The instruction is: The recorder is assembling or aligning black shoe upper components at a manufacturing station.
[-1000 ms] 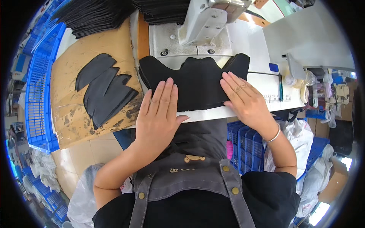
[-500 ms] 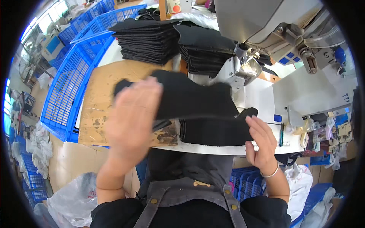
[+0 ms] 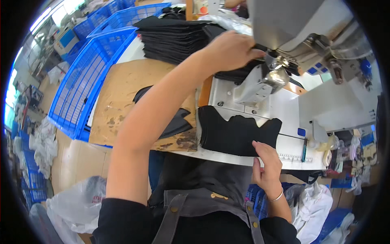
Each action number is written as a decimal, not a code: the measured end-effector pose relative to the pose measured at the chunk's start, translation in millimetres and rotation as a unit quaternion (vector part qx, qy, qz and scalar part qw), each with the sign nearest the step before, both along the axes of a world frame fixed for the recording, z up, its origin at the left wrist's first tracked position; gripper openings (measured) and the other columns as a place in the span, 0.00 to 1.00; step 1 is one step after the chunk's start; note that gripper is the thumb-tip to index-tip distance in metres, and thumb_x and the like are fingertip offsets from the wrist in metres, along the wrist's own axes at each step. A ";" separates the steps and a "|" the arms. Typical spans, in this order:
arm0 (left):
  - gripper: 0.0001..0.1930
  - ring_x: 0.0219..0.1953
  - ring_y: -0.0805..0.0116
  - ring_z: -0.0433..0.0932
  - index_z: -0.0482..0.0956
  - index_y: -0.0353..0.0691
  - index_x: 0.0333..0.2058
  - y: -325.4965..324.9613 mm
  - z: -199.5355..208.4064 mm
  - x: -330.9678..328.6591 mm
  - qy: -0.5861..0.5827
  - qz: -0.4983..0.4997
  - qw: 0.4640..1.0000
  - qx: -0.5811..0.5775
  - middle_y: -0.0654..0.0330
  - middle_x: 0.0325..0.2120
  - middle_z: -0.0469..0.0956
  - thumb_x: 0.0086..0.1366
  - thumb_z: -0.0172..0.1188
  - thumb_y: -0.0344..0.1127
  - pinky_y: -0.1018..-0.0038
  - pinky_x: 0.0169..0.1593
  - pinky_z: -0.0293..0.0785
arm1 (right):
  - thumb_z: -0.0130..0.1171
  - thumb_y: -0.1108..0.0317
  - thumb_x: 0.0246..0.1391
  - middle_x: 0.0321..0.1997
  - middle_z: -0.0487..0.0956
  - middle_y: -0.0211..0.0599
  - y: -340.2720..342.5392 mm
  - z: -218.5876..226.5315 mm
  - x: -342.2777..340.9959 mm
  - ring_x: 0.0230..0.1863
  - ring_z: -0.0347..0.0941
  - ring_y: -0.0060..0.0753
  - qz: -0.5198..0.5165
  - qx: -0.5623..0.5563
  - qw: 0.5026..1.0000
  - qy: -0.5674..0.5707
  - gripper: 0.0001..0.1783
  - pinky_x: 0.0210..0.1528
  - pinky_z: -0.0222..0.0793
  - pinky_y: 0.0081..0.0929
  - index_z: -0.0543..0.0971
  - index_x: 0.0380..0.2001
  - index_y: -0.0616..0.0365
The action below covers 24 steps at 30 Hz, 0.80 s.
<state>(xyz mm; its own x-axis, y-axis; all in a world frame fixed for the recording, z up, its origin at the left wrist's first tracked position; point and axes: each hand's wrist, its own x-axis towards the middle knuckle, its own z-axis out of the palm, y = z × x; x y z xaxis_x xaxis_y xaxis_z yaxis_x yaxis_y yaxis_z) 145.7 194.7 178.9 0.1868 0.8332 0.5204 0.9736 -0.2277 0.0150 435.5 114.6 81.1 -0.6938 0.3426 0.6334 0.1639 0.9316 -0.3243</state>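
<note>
A pile of black cut fabric pieces (image 3: 239, 136) with a wavy, notched far edge lies at the front of the white table. My right hand (image 3: 268, 166) is open at its near right edge, thumb apart from the fingers, fingertips on or just above the fabric. Stretched far forward, my left hand (image 3: 231, 49) is over the right-hand stack of black fabric (image 3: 235, 75), beside the metal head of a sewing machine (image 3: 276, 73). Its fingertips are hidden, so any grip there cannot be made out. My left forearm crosses above a brown board (image 3: 122, 89) with loose dark pieces (image 3: 176, 126).
A tall stack of black fabric (image 3: 170, 40) stands at the far left, beside a blue plastic crate (image 3: 77, 97). The machine's grey housing (image 3: 280, 20) overhangs the back right. A ruler (image 3: 292, 157) and a teal pen (image 3: 304, 150) lie at right.
The black fabric piece raised between my hands now lies on the near pile. My left hand has moved forward and right to the far stack. My right hand has shifted left and nearer.
</note>
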 end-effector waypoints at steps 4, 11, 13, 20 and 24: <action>0.11 0.44 0.54 0.76 0.79 0.37 0.39 -44.2 -10.6 -23.1 -0.027 -0.084 0.956 0.280 0.53 0.37 0.79 0.61 0.60 0.37 0.63 0.50 0.70 | 0.56 0.84 0.40 0.38 0.79 0.48 -0.5 -8.4 13.0 0.42 0.76 0.51 -0.037 -0.023 0.998 -0.037 0.20 0.44 0.73 0.37 0.76 0.41 0.66; 0.16 0.35 0.55 0.75 0.78 0.39 0.33 -142.1 -115.1 -102.1 -0.175 0.087 0.978 -0.067 0.56 0.31 0.77 0.57 0.64 0.47 0.64 0.41 0.71 | 0.58 0.84 0.41 0.36 0.78 0.45 12.5 -7.8 -16.7 0.40 0.77 0.49 0.025 -0.027 0.999 -0.011 0.17 0.40 0.74 0.35 0.76 0.39 0.64; 0.17 0.34 0.54 0.75 0.77 0.39 0.32 -141.6 -133.7 -97.9 -0.168 0.048 0.984 -0.027 0.55 0.32 0.76 0.56 0.64 0.48 0.63 0.40 0.71 | 0.59 0.83 0.41 0.36 0.78 0.45 12.3 -3.6 -39.6 0.40 0.77 0.48 0.055 -0.020 0.998 -0.016 0.18 0.40 0.74 0.35 0.76 0.39 0.64; 0.12 0.34 0.54 0.74 0.75 0.36 0.27 -130.3 -150.9 -92.0 -0.146 0.140 0.979 -0.011 0.56 0.28 0.73 0.52 0.66 0.38 0.64 0.39 0.71 | 0.61 0.76 0.44 0.43 0.76 0.43 9.2 5.5 -101.1 0.46 0.74 0.46 0.131 0.027 0.989 -0.069 0.17 0.45 0.73 0.33 0.75 0.41 0.63; 0.10 0.36 0.52 0.75 0.77 0.35 0.22 -130.1 -149.8 -93.9 -0.259 0.143 0.955 -0.027 0.52 0.26 0.76 0.52 0.64 0.36 0.63 0.40 0.71 | 0.60 0.71 0.48 0.45 0.75 0.44 25.5 -0.8 -138.0 0.47 0.72 0.45 0.170 0.025 0.978 -0.114 0.17 0.48 0.71 0.34 0.74 0.43 0.63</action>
<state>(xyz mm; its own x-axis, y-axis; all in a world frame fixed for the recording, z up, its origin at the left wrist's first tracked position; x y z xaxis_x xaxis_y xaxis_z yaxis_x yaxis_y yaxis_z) 51.7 64.6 29.1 -0.3225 0.8400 0.4363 0.8550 0.0607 0.5150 297.5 140.1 80.3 -0.8879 0.0395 0.4584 -0.0956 0.9587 -0.2678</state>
